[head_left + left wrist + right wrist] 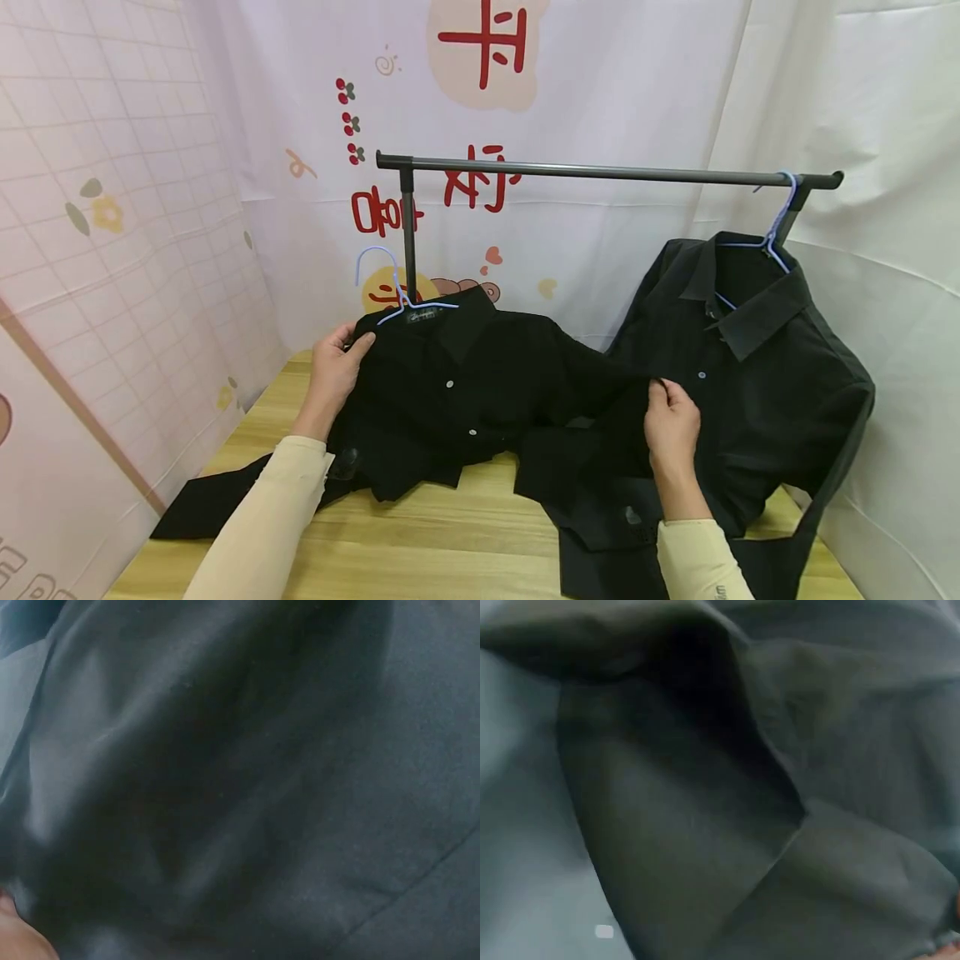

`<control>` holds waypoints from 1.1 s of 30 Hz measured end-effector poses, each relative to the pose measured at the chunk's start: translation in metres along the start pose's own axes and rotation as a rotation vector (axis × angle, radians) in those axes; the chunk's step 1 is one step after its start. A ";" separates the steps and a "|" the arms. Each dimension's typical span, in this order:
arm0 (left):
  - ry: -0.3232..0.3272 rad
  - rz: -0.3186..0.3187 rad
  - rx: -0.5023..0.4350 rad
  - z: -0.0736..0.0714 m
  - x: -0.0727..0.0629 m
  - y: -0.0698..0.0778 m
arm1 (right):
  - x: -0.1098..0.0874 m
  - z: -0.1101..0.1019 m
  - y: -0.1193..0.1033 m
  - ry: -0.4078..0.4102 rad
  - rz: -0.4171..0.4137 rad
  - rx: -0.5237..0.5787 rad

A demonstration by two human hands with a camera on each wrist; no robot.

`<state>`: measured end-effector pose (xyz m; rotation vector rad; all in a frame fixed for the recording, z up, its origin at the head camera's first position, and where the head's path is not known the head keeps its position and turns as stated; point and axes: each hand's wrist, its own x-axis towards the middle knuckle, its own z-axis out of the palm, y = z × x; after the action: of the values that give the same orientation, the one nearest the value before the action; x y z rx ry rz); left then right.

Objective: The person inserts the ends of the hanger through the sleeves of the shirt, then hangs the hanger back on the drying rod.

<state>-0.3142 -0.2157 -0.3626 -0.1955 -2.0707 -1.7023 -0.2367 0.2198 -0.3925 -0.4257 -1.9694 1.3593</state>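
Observation:
A black button-up shirt is held up above the table, its lower part draping onto the wood. A light-blue hanger sits in its collar, the hook below and apart from the rail. My left hand pinches the shirt at the shoulder on the left, thumb in front. Farther right, my right hand pinches the sleeve stretched out from the other shoulder. Dark cloth fills the left wrist view, with a bit of finger at the lower left corner. Folded cloth covers most of the right wrist view.
A grey rack rail spans the back on posts. Another black shirt hangs at its right end on a blue hanger, just behind my right hand. Beneath lies a wooden table. Printed white curtains stand behind.

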 end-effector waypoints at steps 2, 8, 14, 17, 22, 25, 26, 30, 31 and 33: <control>0.007 -0.004 0.015 0.000 0.000 -0.001 | 0.005 -0.003 -0.012 0.134 -0.077 0.079; 0.039 -0.006 0.029 -0.001 0.002 -0.001 | 0.008 -0.013 -0.035 0.359 -0.224 0.249; 0.025 -0.008 0.099 0.000 -0.001 -0.001 | 0.004 -0.010 -0.021 0.151 -0.146 0.056; 0.010 0.001 0.123 0.003 -0.003 0.000 | -0.003 -0.005 -0.007 -0.080 -0.109 -0.153; -0.001 0.011 0.107 0.007 -0.004 0.001 | -0.019 0.012 0.013 -0.552 -0.188 -0.351; -0.006 0.016 0.113 0.008 -0.004 0.001 | -0.030 0.024 0.026 -0.803 -0.199 -0.446; -0.009 0.017 0.115 0.008 -0.004 0.001 | -0.033 0.027 0.030 -0.862 -0.208 -0.498; -0.024 0.020 0.110 0.010 -0.004 0.001 | -0.043 0.032 0.041 -0.916 -0.314 -0.655; -0.027 0.014 0.105 0.010 -0.004 0.001 | -0.044 0.032 0.040 -0.911 -0.330 -0.651; -0.030 0.005 0.098 0.010 -0.004 0.001 | -0.044 0.031 0.036 -0.963 -0.337 -0.555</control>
<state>-0.3131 -0.2049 -0.3652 -0.1957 -2.1681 -1.5997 -0.2314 0.1855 -0.4477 0.4146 -3.0340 0.8192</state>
